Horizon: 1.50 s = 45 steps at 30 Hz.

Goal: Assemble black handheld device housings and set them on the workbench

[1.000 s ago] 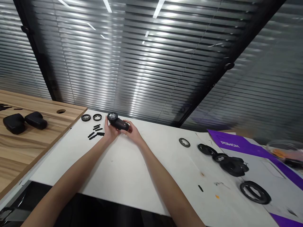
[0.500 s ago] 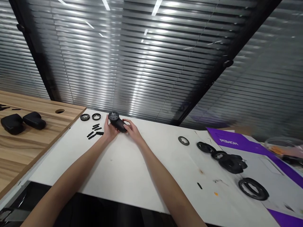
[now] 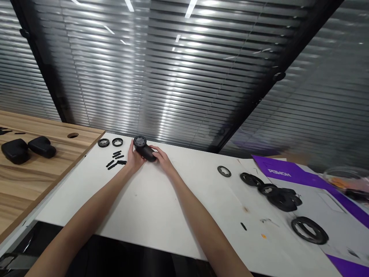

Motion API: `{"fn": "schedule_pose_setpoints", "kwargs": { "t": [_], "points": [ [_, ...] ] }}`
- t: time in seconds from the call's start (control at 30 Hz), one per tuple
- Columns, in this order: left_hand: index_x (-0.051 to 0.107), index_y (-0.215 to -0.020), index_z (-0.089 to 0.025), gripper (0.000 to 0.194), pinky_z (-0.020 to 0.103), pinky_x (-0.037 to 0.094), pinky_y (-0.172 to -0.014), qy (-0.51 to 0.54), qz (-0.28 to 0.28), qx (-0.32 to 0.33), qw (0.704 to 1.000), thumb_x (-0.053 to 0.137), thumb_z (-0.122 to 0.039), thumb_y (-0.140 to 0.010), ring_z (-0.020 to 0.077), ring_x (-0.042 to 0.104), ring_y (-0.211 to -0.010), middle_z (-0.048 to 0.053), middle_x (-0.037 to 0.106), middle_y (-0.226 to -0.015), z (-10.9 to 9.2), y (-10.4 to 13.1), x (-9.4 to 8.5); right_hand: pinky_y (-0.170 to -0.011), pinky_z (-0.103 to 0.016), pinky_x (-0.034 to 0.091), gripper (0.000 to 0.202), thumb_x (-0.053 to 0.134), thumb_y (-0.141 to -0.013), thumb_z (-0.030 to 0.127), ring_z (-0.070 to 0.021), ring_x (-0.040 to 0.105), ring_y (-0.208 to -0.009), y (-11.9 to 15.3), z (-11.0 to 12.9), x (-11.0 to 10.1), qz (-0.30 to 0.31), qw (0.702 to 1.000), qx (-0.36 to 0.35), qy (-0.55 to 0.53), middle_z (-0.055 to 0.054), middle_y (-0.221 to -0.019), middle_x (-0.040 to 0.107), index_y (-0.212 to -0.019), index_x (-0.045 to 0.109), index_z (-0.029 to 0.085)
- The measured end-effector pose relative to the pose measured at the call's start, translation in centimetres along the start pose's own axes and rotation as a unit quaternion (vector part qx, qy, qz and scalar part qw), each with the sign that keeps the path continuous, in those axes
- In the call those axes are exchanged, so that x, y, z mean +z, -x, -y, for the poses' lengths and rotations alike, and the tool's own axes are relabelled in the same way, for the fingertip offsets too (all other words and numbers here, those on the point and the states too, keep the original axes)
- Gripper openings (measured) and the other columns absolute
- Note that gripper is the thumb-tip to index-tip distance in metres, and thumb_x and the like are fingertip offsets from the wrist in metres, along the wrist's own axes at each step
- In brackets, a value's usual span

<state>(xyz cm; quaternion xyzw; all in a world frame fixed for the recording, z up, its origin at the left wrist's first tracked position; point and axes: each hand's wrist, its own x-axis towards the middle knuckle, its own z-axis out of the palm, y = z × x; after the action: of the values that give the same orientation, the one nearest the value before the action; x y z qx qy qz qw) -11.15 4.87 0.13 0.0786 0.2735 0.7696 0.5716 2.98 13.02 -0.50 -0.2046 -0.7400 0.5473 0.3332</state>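
Note:
A black handheld device [image 3: 147, 152] with a round, ringed head and a rounded handle is held over the white table's far side, its head up and to the left. My left hand [image 3: 135, 159] wraps its left side and underside. At the lower right end of the handle, the fingers of my right hand [image 3: 162, 157] grip it. Just left of my hands lie several thin black strips [image 3: 115, 156]. Behind them rest a black ring [image 3: 103, 143] and a second black ring [image 3: 117, 142].
Two black rounded shells [image 3: 42, 147] lie on the wooden table [image 3: 66, 154] at left. To the right are a flat ring [image 3: 224, 171], several black parts [image 3: 282, 199], a large ring [image 3: 309, 230] and a purple-and-white sheet [image 3: 311, 181]. A window with blinds [image 3: 178, 77] stands behind.
The device has shifted very slightly right and turned a little in my hands, its round head now facing me more. My right fingers have moved slightly along the handle's end.

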Motion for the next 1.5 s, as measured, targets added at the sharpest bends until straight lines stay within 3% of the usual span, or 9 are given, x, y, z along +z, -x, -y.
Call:
{"fn": "schedule_pose_setpoints", "kwargs": {
  "t": [0.17, 0.77, 0.93, 1.07, 1.2, 1.3, 1.4, 1.5],
  "points": [
    [0.072, -0.102, -0.015, 0.062, 0.031, 0.057, -0.067, 0.006, -0.003, 0.001, 1.0, 0.048, -0.071, -0.099, 0.0222, 0.069, -0.078, 0.013, 0.075, -0.095, -0.1, 0.1, 0.1, -0.078, -0.032, 0.053, 0.046, 0.059, -0.083, 0.042, -0.0219, 0.066, -0.094, -0.2, -0.4, -0.1, 0.005, 1.0, 0.005, -0.016, -0.008, -0.135, 0.07, -0.122, 0.073, 0.022],
    [0.072, -0.105, -0.015, 0.058, 0.033, 0.057, -0.069, 0.001, -0.006, -0.01, 1.0, 0.048, -0.067, -0.1, 0.0239, 0.069, -0.079, 0.013, 0.073, -0.092, -0.2, 0.0, 0.0, -0.077, -0.034, 0.05, 0.048, 0.056, -0.082, 0.037, -0.0198, 0.061, -0.076, -0.2, -0.6, -0.2, 0.008, 1.0, 0.013, -0.016, -0.003, -0.087, 0.073, -0.125, 0.069, 0.02],
    [0.072, -0.107, -0.016, 0.058, 0.033, 0.056, -0.068, 0.004, -0.007, -0.012, 1.0, 0.047, -0.067, -0.1, 0.0239, 0.069, -0.078, 0.012, 0.072, -0.091, -0.3, 0.1, 0.0, -0.074, -0.032, 0.051, 0.047, 0.058, -0.082, 0.039, -0.0202, 0.065, -0.083, -0.3, -0.9, -0.2, 0.006, 1.0, 0.006, -0.02, -0.006, -0.111, 0.074, -0.123, 0.07, 0.021],
    [0.072, -0.105, -0.015, 0.058, 0.032, 0.056, -0.067, 0.0, -0.012, -0.012, 1.0, 0.044, -0.066, -0.102, 0.0228, 0.068, -0.076, 0.012, 0.072, -0.089, -0.4, 0.3, 0.3, -0.075, -0.033, 0.052, 0.048, 0.056, -0.082, 0.036, -0.019, 0.064, -0.077, -0.4, -1.0, -0.1, 0.009, 1.0, 0.006, -0.017, -0.005, -0.103, 0.075, -0.125, 0.07, 0.021],
    [0.072, -0.104, -0.015, 0.058, 0.032, 0.056, -0.068, 0.0, -0.014, -0.013, 1.0, 0.043, -0.065, -0.103, 0.0226, 0.069, -0.077, 0.012, 0.072, -0.089, -0.4, 0.4, 0.3, -0.074, -0.032, 0.052, 0.048, 0.057, -0.081, 0.037, -0.0192, 0.064, -0.079, -0.5, -1.2, -0.3, 0.005, 1.0, -0.004, -0.021, -0.007, -0.113, 0.074, -0.124, 0.07, 0.02],
    [0.072, -0.107, -0.016, 0.056, 0.032, 0.057, -0.07, 0.014, -0.01, -0.006, 1.0, 0.049, -0.066, -0.1, 0.0232, 0.069, -0.078, 0.011, 0.073, -0.091, -0.3, 0.4, 0.3, -0.076, -0.033, 0.051, 0.049, 0.055, -0.083, 0.036, -0.0184, 0.062, -0.075, -0.4, -1.2, -0.3, 0.02, 1.0, -0.005, -0.018, -0.005, -0.099, 0.074, -0.127, 0.068, 0.019],
    [0.072, -0.11, -0.017, 0.054, 0.033, 0.056, -0.07, 0.024, -0.007, -0.001, 1.0, 0.051, -0.066, -0.099, 0.0232, 0.069, -0.078, 0.01, 0.074, -0.091, -0.3, 0.5, 0.4, -0.08, -0.033, 0.051, 0.049, 0.065, -0.085, 0.04, -0.0191, 0.064, -0.085, 0.0, -0.9, 0.0, 0.022, 1.0, -0.018, 0.001, -0.007, -0.114, 0.074, -0.13, 0.066, 0.02],
    [0.072, -0.107, -0.016, 0.058, 0.032, 0.055, -0.069, 0.02, -0.011, -0.008, 1.0, 0.045, -0.067, -0.101, 0.0229, 0.069, -0.077, 0.01, 0.073, -0.088, -0.4, 0.7, 0.6, -0.086, -0.034, 0.053, 0.06, 0.08, -0.079, 0.042, -0.0216, 0.067, -0.097, 0.4, -0.3, 0.5, 0.008, 0.998, -0.022, 0.056, -0.008, -0.124, 0.072, -0.134, 0.064, 0.024]
  ]
}}
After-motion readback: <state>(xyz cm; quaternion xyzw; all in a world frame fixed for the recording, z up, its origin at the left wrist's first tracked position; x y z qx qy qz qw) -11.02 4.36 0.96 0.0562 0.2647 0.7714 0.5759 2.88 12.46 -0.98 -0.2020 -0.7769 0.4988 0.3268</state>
